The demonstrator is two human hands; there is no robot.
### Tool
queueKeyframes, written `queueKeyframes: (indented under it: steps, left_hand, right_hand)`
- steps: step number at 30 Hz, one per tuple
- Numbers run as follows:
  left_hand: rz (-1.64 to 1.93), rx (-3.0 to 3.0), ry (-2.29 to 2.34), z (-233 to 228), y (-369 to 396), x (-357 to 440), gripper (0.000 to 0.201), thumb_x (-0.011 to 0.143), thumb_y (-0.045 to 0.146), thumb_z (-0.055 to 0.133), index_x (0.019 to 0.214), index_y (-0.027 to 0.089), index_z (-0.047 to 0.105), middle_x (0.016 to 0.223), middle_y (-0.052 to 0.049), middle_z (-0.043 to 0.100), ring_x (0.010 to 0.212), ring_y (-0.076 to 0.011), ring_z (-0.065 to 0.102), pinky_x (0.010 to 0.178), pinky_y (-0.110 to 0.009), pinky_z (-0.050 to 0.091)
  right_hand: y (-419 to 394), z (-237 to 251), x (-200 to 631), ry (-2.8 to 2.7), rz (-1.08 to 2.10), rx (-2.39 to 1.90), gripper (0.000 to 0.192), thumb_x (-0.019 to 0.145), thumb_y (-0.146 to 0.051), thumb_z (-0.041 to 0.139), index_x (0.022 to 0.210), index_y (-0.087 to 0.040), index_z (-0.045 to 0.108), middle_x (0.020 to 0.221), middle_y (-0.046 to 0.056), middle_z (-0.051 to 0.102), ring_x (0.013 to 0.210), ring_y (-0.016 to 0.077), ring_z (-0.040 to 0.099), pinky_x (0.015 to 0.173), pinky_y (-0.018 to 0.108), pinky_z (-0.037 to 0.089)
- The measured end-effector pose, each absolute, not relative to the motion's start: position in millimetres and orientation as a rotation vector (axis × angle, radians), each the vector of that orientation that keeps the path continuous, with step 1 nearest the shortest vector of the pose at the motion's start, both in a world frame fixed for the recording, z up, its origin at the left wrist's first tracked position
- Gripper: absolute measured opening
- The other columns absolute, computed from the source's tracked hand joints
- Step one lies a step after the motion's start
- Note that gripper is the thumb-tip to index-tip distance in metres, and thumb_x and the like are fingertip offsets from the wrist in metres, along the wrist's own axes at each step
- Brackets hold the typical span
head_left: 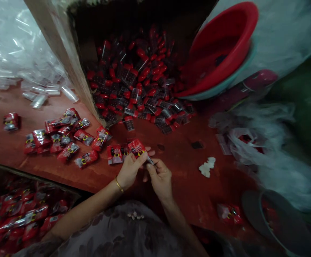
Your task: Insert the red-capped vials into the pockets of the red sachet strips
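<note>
Red printed packet [136, 147] sits pinched at the fingertips of the left hand [130, 170], thumb and fingers closed on its lower edge. It tilts up toward 11 o'clock from the grip, long axis running roughly 5 to 11. Right hand [160, 176] is just beside at 4 o'clock of the packet, fingers curled shut on something small and clear at the packet's lower right corner; exactly what, cannot tell, too dim. The two hands nearly touch, left one nearer the packet body. Gold bangle [118, 185] on left wrist.

More filled red packets [61, 137] lie scattered on the red table [179, 150] at 9 to 10 o'clock of the hands. Tipped cardboard box [64, 60] at 12 o'clock spills small red-capped items [136, 85]. Red basin [219, 46] at 1 o'clock. White scrap [207, 167] at 3 o'clock. Box of packets [21, 217] at 8 o'clock.
</note>
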State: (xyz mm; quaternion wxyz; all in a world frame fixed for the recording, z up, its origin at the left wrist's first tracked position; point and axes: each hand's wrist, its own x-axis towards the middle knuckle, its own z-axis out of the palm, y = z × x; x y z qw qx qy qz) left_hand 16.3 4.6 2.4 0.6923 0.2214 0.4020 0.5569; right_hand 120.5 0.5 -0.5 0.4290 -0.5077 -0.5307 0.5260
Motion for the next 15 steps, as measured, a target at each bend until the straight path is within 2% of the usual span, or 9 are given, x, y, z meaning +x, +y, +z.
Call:
queueKeyframes:
  steps: [3, 6, 9, 12, 15]
  left_hand:
    - [1.220, 0.456, 0.914, 0, 5, 16, 0.049, 0.067, 0.048, 0.067, 0.098, 0.010, 0.063, 0.091, -0.014, 0.068, 0.047, -0.0079, 0.050, 0.035, -0.018, 0.037]
    - [1.211, 0.449, 0.879, -3, 4, 14, 0.050, 0.065, 0.049, 0.068, 0.095, 0.009, 0.065, 0.089, -0.012, 0.069, 0.042, -0.0038, 0.042, 0.035, -0.018, 0.038]
    - [1.233, 0.362, 0.870, -1, 4, 3, 0.047, 0.065, 0.049, 0.069, 0.091, 0.010, 0.065, 0.086, -0.010, 0.069, 0.041, -0.0029, 0.041, 0.035, -0.018, 0.037]
    - [1.366, 0.216, 0.896, 6, 7, -26, 0.035, 0.070, 0.042, 0.068, 0.091, 0.014, 0.063, 0.086, -0.007, 0.069, 0.048, -0.0073, 0.054, 0.041, -0.019, 0.044]
    - [1.574, 0.005, 0.962, 14, 14, -77, 0.015, 0.082, 0.030, 0.056, 0.085, 0.017, 0.061, 0.085, -0.003, 0.070, 0.069, -0.0123, 0.066, 0.063, -0.023, 0.053]
  right_hand:
    - [4, -5, 123, -1.311, 1.364, -1.254, 0.025, 0.076, -0.041, 0.059, 0.071, -0.017, 0.056, 0.056, -0.003, 0.063, 0.036, 0.0068, 0.051, 0.038, 0.018, 0.042]
    - [10, -10, 118, -1.244, 1.413, -1.268, 0.028, 0.072, -0.043, 0.064, 0.065, -0.017, 0.054, 0.053, -0.002, 0.062, 0.037, 0.0084, 0.053, 0.037, 0.019, 0.044]
    - [15, -10, 103, -1.261, 1.467, -1.265, 0.031, 0.070, -0.044, 0.065, 0.060, -0.018, 0.052, 0.047, -0.003, 0.059, 0.037, 0.0091, 0.052, 0.038, 0.019, 0.045]
    - [26, -6, 89, -1.484, 1.439, -1.195, 0.031, 0.074, -0.045, 0.060, 0.060, -0.018, 0.054, 0.049, -0.002, 0.059, 0.042, 0.0095, 0.053, 0.043, 0.020, 0.045]
    - [50, -5, 85, -1.744, 1.181, -1.187, 0.030, 0.080, -0.045, 0.054, 0.067, -0.019, 0.059, 0.058, 0.000, 0.063, 0.053, 0.0115, 0.058, 0.053, 0.022, 0.046]
